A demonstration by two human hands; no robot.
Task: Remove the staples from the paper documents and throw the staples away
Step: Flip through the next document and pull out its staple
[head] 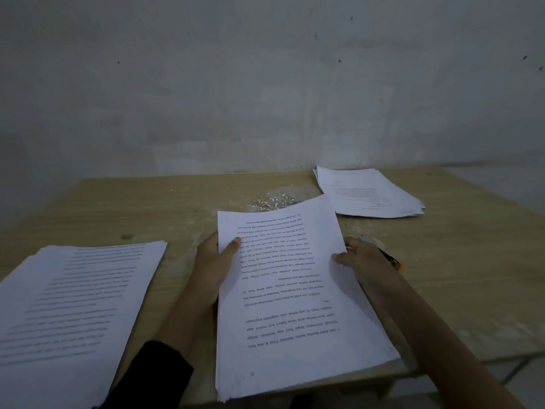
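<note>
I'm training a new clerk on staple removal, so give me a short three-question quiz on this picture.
1. True or false: the left hand and the right hand both grip the held document.
2. Where is the staple heap? A) in a bin B) on the bare table beyond the held document C) in the right hand
3. Fill in: apart from the held document, ___ paper stacks lie on the table.
Key: 1 true; 2 B; 3 two, the left stack and the far right stack.

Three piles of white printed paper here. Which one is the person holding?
The middle bundle of white printed sheets, gripped by the left hand and right hand. The near-left pile and far-right pile lie untouched on the wooden table.
</note>
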